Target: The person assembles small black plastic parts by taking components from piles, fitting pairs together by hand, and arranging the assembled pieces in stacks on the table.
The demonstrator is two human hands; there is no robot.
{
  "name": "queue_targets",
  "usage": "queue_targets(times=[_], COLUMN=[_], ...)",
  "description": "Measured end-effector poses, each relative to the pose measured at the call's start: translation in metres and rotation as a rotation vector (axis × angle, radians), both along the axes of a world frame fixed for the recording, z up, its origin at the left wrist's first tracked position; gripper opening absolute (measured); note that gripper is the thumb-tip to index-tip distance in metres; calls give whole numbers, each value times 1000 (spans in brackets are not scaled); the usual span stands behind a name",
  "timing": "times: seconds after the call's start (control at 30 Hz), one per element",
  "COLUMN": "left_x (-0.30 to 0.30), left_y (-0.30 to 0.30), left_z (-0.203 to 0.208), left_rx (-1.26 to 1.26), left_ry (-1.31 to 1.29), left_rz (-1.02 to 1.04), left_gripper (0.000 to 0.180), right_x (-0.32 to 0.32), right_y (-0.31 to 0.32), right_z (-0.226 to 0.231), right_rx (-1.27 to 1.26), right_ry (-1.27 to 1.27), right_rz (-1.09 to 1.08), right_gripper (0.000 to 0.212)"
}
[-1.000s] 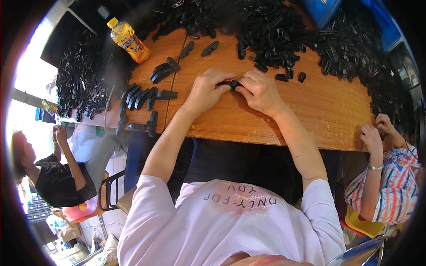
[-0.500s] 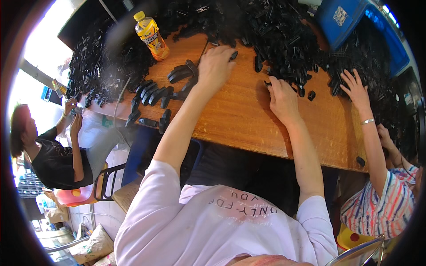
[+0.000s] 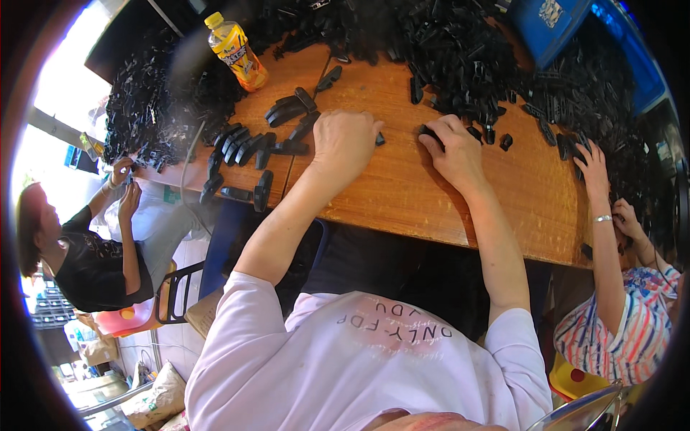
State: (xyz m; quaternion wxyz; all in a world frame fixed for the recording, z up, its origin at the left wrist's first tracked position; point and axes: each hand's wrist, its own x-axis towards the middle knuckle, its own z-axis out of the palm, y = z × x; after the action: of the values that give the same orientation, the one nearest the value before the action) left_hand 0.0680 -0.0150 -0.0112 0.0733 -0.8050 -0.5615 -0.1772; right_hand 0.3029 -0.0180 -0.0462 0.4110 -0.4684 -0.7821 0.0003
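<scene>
My left hand (image 3: 343, 145) is closed over the wooden table (image 3: 381, 194), its fingers curled out of sight. A small black plastic piece (image 3: 380, 138) pokes out beside its fingertips. To the right, my right hand (image 3: 456, 152) pinches another black plastic piece (image 3: 430, 133) between thumb and fingers, just above the wood. Left of my left hand lie several curved black plastic pieces (image 3: 246, 147), some side by side in a row. One more black piece (image 3: 329, 77) rests beyond that hand. The exact kind of these parts cannot be made out.
Heaps of black parts (image 3: 460, 57) cover the table's far side. A yellow-capped drink bottle (image 3: 241, 54) stands at the far left, and a blue bin (image 3: 550, 29) at the far right. Co-workers sit at left and right; the right one's hand (image 3: 593, 169) reaches into the parts.
My left hand has come nearer to me with its piece, exposing a black piece on the table beyond. My right hand has shifted slightly; its piece shows more clearly. The right co-worker's hand has moved nearer.
</scene>
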Motion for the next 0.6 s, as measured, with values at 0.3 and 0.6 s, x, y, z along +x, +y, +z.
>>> queue_targets(times=[0.3,0.6], left_x=[-14,-4], left_y=[5,-5], left_z=[-14,-17], left_rx=[-41,-342], left_ry=[-406,-726], left_rz=[-368,-357], left_gripper=[24,40], right_x=[-1,-8], right_y=[-2,-10], right_z=[-1,4], right_rx=[-129,-173], right_ry=[135,147], right_rz=[116,281], right_gripper=[18,16])
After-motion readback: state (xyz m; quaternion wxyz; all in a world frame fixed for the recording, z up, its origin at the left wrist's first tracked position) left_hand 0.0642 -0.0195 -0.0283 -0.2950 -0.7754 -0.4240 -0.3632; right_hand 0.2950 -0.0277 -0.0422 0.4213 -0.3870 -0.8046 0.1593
